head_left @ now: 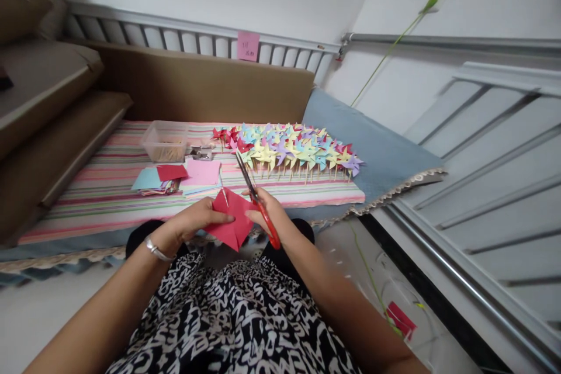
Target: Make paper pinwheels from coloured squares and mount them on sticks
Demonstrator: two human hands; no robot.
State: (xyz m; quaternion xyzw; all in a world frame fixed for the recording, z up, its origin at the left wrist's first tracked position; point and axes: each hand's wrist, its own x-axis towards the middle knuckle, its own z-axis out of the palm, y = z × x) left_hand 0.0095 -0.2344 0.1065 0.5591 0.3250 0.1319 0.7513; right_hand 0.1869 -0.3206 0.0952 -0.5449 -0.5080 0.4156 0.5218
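Note:
My left hand (193, 219) pinches a red paper square (236, 234) by its left side, the thumb lying on top. Slits run in from the paper's corners. A pair of red-handled scissors (272, 234) rests in my right hand (272, 207), its dark blades pointing away from me; the same hand's thumb and fingers also grip the paper's right edge. Beyond my hands, on a striped cloth (109, 187), lie a pink paper stack (204, 172), a blue sheet stack (146, 179) and a red sheet (172, 172). Many colourful paper pinwheels (284, 155) on sticks stand behind to the right.
A clear plastic box (151, 135) with thin wooden sticks stands at the back left, beside a small container (202, 152) of metallic bits. Brown cardboard (197, 85) lines the bed rail. Large cartons (44, 82) are stacked left. A metal railing (477, 187) borders the right.

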